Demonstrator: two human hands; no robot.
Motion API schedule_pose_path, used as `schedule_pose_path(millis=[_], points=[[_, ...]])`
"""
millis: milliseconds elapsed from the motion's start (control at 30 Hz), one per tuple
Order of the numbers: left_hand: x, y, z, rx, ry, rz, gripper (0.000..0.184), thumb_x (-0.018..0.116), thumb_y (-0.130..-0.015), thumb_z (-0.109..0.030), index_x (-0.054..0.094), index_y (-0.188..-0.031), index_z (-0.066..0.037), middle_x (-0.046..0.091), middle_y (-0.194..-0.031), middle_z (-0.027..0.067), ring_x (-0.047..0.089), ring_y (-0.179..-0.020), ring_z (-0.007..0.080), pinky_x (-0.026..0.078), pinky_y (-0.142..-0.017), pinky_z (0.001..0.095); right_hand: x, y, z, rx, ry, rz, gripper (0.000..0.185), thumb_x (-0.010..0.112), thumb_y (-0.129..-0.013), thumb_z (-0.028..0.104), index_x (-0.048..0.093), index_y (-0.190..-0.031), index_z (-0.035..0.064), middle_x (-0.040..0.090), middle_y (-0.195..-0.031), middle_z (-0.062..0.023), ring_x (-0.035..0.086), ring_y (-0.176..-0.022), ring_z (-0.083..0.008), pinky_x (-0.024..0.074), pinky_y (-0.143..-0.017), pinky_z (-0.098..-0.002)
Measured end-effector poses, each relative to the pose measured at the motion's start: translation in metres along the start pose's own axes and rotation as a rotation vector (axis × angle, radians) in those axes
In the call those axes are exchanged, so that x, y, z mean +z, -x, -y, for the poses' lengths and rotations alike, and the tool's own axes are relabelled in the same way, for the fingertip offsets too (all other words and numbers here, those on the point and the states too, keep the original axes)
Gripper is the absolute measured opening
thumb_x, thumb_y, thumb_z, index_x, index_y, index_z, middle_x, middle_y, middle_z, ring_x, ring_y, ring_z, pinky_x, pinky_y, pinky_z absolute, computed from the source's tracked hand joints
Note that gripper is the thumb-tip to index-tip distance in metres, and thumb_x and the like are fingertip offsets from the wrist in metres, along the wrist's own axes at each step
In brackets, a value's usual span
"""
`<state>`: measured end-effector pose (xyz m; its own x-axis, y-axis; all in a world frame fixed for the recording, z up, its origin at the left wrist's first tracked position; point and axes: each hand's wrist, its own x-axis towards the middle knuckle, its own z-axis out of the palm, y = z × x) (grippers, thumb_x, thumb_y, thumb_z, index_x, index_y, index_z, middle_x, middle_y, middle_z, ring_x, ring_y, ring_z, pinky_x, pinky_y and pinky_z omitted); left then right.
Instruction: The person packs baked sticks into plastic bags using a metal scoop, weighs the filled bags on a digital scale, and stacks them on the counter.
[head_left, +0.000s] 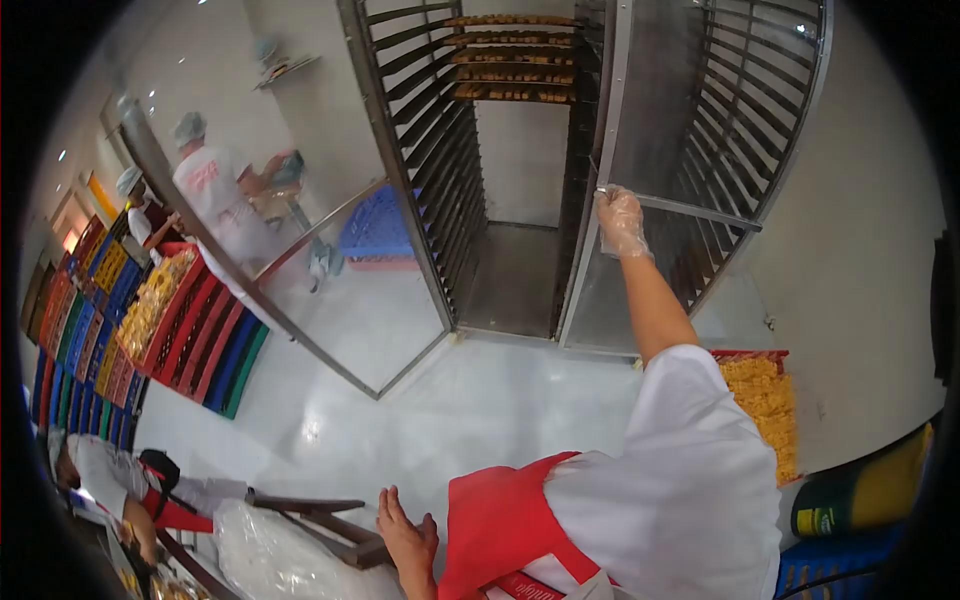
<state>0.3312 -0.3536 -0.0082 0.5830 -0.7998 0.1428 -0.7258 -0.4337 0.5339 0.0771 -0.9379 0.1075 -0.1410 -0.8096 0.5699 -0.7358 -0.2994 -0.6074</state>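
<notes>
Shiny floor (400, 425), pale wall (850, 210), framed door (660, 100)

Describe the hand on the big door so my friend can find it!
Find the tall rack, then the big door to its right. The right hand is at that door's left edge, beside the crossbar. It wears a clear, crinkly glove; the left hand, lower down, looks bare.

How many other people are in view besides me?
3: one worker near the blue crate, a second worker behind the stacked crates, and a third worker at the lower left. Others may be hidden.
</notes>
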Motion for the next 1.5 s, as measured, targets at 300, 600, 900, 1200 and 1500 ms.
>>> schedule_pose_path(millis=[300,600,900,1200,1500], points=[[0.063,-0.25,-0.157,0.576,0.189,0.064,0.038,0.074,-0.081,-0.012,0.063,-0.116,-0.003,0.065,-0.113,0.0183,0.063,-0.105,0.0379,0.051,-0.089,0.044,0.051,-0.061,-0.071,-0.123,0.291,0.02,0.032,0.069,-0.089,0.03,0.069,-0.095,-0.0016,0.064,-0.099,-0.0247,0.063,-0.098,-0.0427,0.0511,-0.085,-0.0495],[0.192,-0.471,-0.403,0.699,0.524,0.2,0.029,0.068,-0.09,-0.025,0.066,-0.108,-0.002,0.071,-0.098,0.0143,0.069,-0.091,0.0328,0.053,-0.08,0.044,0.029,-0.057,-0.057,-0.142,0.217,0.1,0.021,0.065,-0.092,0.024,0.068,-0.094,0.0037,0.063,-0.097,-0.0177,0.063,-0.092,-0.0398,0.052,-0.079,-0.0486],[0.256,-0.518,-0.467,0.595,0.718,0.294,0.025,0.069,-0.088,-0.021,0.065,-0.103,0.0,0.07,-0.088,0.0143,0.069,-0.082,0.0311,0.054,-0.076,0.0424,0.035,-0.057,-0.058,-0.158,0.161,0.034,0.009,0.069,-0.085,0.009,0.063,-0.088,0.0033,0.06,-0.092,-0.0178,0.062,-0.088,-0.0415,0.0526,-0.074,-0.0483],[0.261,-0.508,-0.473,0.927,0.495,-0.093,0.022,0.068,-0.086,-0.016,0.064,-0.102,-0.001,0.07,-0.093,0.0149,0.069,-0.078,0.0323,0.054,-0.071,0.0444,0.035,-0.065,-0.063,-0.224,0.152,0.002,0.006,0.067,-0.084,0.006,0.062,-0.086,0.0044,0.06,-0.089,-0.0152,0.065,-0.079,-0.0392,0.0541,-0.066,-0.0472],[0.263,-0.494,-0.47,0.789,0.671,-0.037,0.024,0.073,-0.082,-0.006,0.063,-0.103,-0.001,0.068,-0.09,0.0139,0.069,-0.079,0.0258,0.056,-0.072,0.0349,0.043,-0.073,-0.076,-0.227,0.092,0.011,0.009,0.067,-0.082,0.003,0.062,-0.089,0.0052,0.059,-0.092,-0.0144,0.066,-0.077,-0.0386,0.0545,-0.065,-0.0473]])
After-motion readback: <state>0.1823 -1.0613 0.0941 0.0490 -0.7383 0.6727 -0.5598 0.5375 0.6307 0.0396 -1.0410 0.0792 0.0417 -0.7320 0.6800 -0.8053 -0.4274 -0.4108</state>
